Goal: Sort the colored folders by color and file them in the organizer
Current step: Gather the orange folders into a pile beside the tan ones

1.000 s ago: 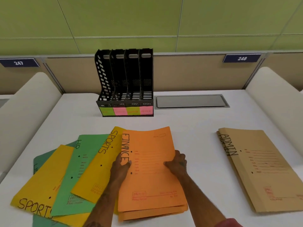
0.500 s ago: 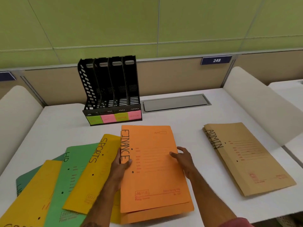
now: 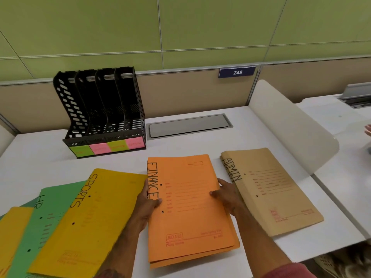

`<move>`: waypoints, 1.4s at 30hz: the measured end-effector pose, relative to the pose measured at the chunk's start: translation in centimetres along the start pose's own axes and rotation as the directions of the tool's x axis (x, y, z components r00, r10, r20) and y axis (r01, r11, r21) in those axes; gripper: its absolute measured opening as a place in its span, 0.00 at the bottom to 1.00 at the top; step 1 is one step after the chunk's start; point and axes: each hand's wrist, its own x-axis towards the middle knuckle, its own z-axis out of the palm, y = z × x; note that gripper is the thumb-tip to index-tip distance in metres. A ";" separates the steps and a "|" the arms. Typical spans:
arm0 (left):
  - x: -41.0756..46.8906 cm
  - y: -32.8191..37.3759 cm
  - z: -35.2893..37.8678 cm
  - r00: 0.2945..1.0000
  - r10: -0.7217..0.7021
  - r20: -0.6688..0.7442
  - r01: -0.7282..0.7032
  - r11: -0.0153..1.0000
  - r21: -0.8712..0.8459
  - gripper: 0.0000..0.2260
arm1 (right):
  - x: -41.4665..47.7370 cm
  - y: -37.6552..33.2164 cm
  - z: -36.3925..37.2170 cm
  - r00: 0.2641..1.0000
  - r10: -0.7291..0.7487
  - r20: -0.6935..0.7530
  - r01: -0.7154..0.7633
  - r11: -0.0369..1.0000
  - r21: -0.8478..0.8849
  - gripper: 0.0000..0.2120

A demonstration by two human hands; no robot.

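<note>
**Both hands on the orange stack**

The orange stack (image 3: 190, 209), its top folder marked FINANCE, sits at the middle of the desk (image 3: 40, 153), in front of the person. Offset edges along its near end show that it is several folders. Whether it lies flat on the desk or is raised a little cannot be told.

The left hand (image 3: 147, 205) grips the stack's left edge, with the thumb curled over the top across the lettering. The right hand (image 3: 226, 195) grips the right edge, its thumb lying on the cover and its fingers bent round the side. Each hand is closed on the stack.

To the right lies the tan stack (image 3: 281, 197), marked ADMIN, just beside the orange one, with the right hand between the two. To the left, folders fan out over one another: a yellow folder (image 3: 96, 217) marked SPORTS, its right edge meeting the orange stack, then a green folder (image 3: 50, 209) marked HR partly beneath it.

The organizer (image 3: 100, 109), black with four upright slots, stands at the back left of the desk, well apart from the stacks. Notes (image 3: 100, 148) in green and pink run along its front. A grey hatch (image 3: 188, 125) is set into the desk beside it, and a plate (image 3: 237, 72) reading 248 hangs on the partition behind.
</note>
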 end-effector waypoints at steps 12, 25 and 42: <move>-0.1 -2.2 5.7 0.987 0.042 -0.155 -0.011 0.980 0.197 0.31 | 3.1 1.4 -2.6 0.993 -0.113 0.033 0.116 0.901 -0.417 0.18; -1.4 -1.5 7.5 0.987 0.012 -0.159 0.041 0.944 0.328 0.39 | 3.2 1.1 -1.8 0.991 -0.116 -0.067 0.058 0.822 -0.566 0.30; -1.6 -0.8 2.4 0.965 0.239 -0.104 0.031 0.291 0.956 0.36 | 1.9 -0.4 1.2 0.871 -0.487 0.065 0.328 0.478 -0.815 0.34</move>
